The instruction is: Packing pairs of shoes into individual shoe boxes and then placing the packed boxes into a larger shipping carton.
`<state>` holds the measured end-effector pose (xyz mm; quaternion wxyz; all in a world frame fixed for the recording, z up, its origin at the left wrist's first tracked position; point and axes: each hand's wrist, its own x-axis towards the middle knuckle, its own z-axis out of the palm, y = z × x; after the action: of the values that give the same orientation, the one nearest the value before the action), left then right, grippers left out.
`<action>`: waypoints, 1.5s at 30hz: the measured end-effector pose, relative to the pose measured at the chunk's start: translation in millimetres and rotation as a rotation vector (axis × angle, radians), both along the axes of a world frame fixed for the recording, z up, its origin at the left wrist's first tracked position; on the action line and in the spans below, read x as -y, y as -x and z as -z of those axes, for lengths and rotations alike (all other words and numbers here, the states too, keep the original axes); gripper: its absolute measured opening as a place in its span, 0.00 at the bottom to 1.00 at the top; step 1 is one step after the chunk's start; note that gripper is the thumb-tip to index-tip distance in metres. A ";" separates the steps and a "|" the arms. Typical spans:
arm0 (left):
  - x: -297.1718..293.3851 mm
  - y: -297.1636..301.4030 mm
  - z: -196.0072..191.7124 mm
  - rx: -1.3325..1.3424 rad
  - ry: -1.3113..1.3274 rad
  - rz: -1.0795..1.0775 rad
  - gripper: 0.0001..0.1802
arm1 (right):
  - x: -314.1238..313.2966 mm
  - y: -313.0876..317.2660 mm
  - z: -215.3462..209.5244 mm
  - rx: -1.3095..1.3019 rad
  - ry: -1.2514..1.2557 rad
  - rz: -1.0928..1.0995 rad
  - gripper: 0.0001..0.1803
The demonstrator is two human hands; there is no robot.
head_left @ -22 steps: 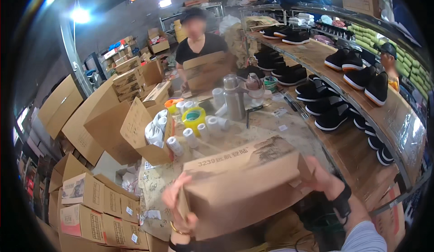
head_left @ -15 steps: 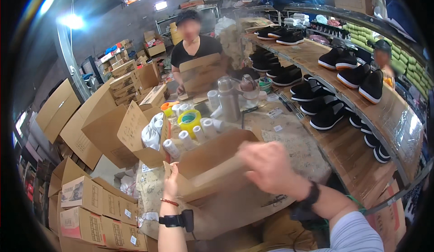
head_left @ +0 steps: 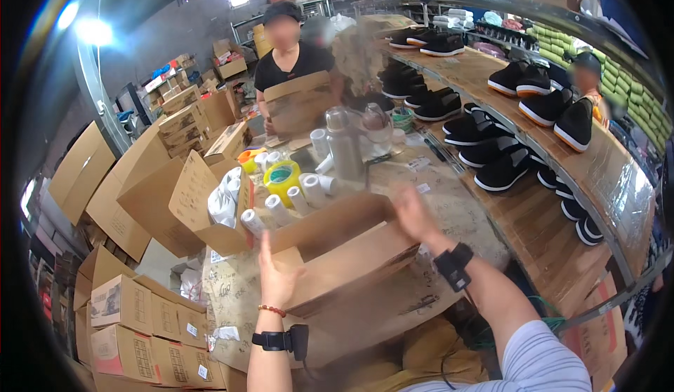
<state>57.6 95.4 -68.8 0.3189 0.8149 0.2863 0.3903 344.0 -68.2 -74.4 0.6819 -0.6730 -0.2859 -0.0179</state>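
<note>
An uncovered brown cardboard box (head_left: 351,279) stands on the paper-covered table in front of me. My left hand (head_left: 277,276) lies flat against its left end, fingers stretched upward and thumb apart. At the opposite end, my right hand (head_left: 415,213) rests with its palm side toward the box, fingers extended and slightly blurred. No contents show on the visible part of the box's floor. Just beyond it are several white rolls (head_left: 276,208) and a large yellow tape roll (head_left: 282,175).
A steel flask (head_left: 342,146) stands past the rolls. Shelves at right carry black shoes (head_left: 502,168). Packed cartons (head_left: 130,308) are stacked at lower left, with open cartons (head_left: 161,206) above. Across the table, a person (head_left: 295,69) handles a cardboard piece (head_left: 300,107).
My right hand has moved from above the box's right side to its right end. The left hand has released the edge it pinched and now lies flat. The box's right end has come upright.
</note>
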 end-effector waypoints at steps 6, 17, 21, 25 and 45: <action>-4.5 19.6 9.7 -0.138 -0.145 0.123 0.38 | 10.6 8.5 -7.9 0.495 0.539 -0.603 0.37; 25.5 27.0 -48.0 -0.249 -0.346 -0.043 0.35 | 47.3 28.9 -47.3 0.464 0.519 -0.439 0.31; 57.0 13.9 -24.5 -0.620 -0.163 -0.008 0.30 | 62.5 -28.0 -86.8 0.814 0.620 -0.294 0.24; 106.3 12.7 -0.4 -0.873 -0.489 -0.025 0.33 | 108.9 -108.7 -210.0 0.955 1.278 0.317 0.20; 97.2 34.2 -22.6 -0.213 -0.450 -0.091 0.17 | 229.0 -111.9 -203.6 0.396 0.566 0.249 0.18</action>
<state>23.4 -1.8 -46.2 0.0794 0.8881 0.2607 0.3701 456.0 -297.2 129.2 0.3927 -0.8482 -0.3218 -0.1510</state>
